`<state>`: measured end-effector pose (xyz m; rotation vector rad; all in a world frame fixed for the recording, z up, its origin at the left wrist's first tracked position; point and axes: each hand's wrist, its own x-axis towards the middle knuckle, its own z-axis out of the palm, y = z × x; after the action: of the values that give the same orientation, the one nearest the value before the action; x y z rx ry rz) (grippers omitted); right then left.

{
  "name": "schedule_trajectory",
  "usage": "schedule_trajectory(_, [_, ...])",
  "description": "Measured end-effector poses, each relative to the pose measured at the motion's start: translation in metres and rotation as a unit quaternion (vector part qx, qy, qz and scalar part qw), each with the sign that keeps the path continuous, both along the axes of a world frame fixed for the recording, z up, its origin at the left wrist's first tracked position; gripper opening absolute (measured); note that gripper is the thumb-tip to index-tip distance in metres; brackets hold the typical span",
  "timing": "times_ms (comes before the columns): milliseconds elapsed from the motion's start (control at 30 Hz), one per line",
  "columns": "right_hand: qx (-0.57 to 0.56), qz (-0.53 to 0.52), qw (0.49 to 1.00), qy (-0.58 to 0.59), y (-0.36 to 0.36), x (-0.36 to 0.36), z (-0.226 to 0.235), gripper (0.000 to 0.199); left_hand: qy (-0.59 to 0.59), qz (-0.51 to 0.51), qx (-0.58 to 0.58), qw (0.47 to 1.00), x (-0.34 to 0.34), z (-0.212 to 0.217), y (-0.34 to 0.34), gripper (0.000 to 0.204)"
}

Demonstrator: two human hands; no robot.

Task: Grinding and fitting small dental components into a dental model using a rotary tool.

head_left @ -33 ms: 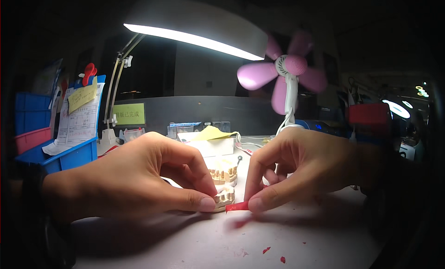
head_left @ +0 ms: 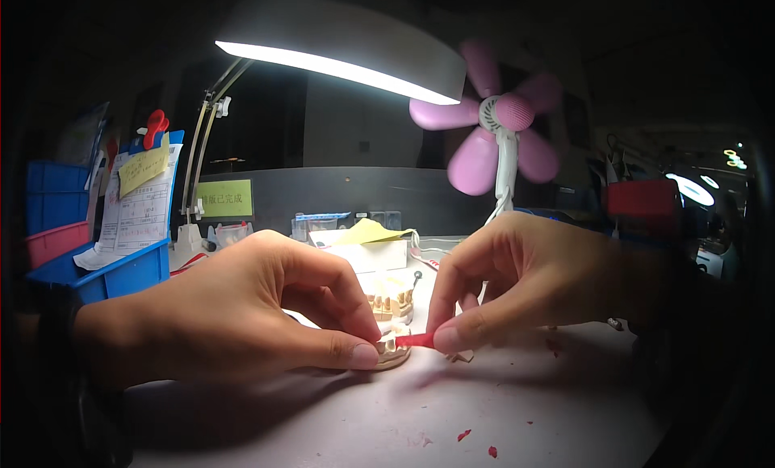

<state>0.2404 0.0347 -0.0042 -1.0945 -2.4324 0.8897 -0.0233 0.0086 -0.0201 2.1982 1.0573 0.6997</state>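
Note:
My left hand [head_left: 238,319] pinches the left side of a cream dental cast [head_left: 393,357] low over the white tabletop, its thumb at the front and forefinger behind. Between the thumb and fingers of my right hand [head_left: 517,286] is a red strip, wax by its look [head_left: 415,340]. The strip's left end meets the cast's upper edge, touching or just over it. Behind them stands a second dental cast [head_left: 389,303] with tooth shapes, partly hidden by my left fingers.
Red scraps [head_left: 463,435] lie on the white table [head_left: 347,428]. A lamp [head_left: 339,68] hangs overhead, with a pink fan [head_left: 504,117] at its right. Blue bins [head_left: 121,278] with papers stand at the left. A white box [head_left: 375,256] bearing yellow paper sits behind the casts.
My right hand has raised the red strip slightly, from beside the cast's base to its upper edge. My left hand keeps its grip nearly unmoved. The fan blades have turned.

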Motion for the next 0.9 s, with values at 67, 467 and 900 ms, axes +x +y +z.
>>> schedule_trajectory(67, [0.014,-0.003,0.994,0.105,0.003,-0.002,-0.003,0.024,-0.001,-0.002,0.009,1.0,0.004,-0.001,-0.001,0.016])
schedule_trajectory(467, [-0.091,-0.013,0.967,0.236,-0.007,-0.014,-0.022,0.027,0.013,0.014,-0.001,1.0,0.011,-0.001,-0.003,0.021])
schedule_trajectory(900, [-0.109,-0.025,0.964,0.242,-0.014,-0.016,-0.026,0.048,0.021,0.002,0.01,1.0,0.012,-0.001,-0.002,0.02])
